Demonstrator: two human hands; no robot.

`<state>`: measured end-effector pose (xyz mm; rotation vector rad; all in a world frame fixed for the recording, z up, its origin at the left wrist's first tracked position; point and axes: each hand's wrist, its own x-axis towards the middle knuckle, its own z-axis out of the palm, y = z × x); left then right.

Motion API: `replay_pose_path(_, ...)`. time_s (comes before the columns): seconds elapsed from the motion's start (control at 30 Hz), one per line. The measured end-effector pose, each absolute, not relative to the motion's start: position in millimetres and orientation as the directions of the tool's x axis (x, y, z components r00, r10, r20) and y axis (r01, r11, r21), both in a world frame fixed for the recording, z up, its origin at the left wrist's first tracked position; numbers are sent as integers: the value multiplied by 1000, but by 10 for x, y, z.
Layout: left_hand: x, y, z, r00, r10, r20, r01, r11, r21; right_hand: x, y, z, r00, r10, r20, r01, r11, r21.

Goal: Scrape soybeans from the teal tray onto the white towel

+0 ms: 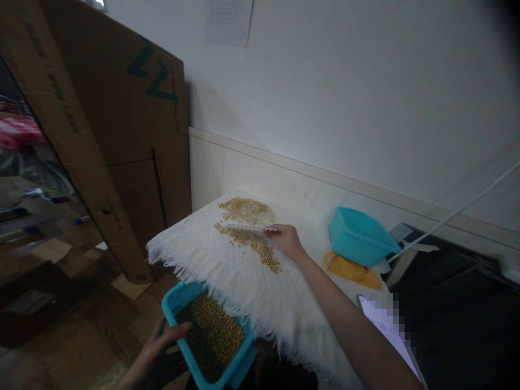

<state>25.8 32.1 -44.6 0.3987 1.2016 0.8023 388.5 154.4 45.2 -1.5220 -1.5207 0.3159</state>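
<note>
My left hand [161, 344] grips the rim of a blue plastic basin [173, 299], its thumb over the edge. Inside lie yellow soybeans [217, 319] and smaller dark green beans [195, 336]; the basin is tilted below the fringed edge of a white tablecloth [239, 276]. Pinched in my right hand [285, 238] is a thin white strip with a row of notches or holes [247, 228]; its exact kind is unclear. It rests among loose soybeans [264, 253] spread on the cloth, with another patch of soybeans [241, 206] behind it.
A second blue basin [357, 238] stands at the table's right, beside an orange-yellow cloth or bag [353, 271]. A tall cardboard box [122, 119] rises at the left. The white wall [345, 97] borders the table's back. A tablet or clipboard [385, 325] lies lower right.
</note>
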Motion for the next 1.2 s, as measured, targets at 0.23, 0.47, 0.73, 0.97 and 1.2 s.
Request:
replay_pose_path(0.23, 270, 275, -382, 109, 761, -639, -258, 642, 722, 3970, 1363, 449, 144, 905, 399, 635, 225, -739)
replay_pose_path(0.47, 267, 265, -348, 103, 771, -629, -289, 628, 723, 3936, 1550, 562, 178, 887, 427, 642, 224, -734)
replay_pose_path(0.73, 301, 309, -322, 68, 750, -658, -299, 644, 704, 3520, 2145, 596, 191, 875, 446, 688, 205, -697)
replay_pose_path(0.97, 267, 344, -337, 82, 743, -664, -345, 646, 681, 3426, 2169, 485, 99, 907, 409, 708, 225, -670)
replay_pose_path(1.2, 205, 348, -321, 74, 756, -650, -342, 631, 696, 3556, 1898, 455, 20, 925, 380, 673, 268, -690)
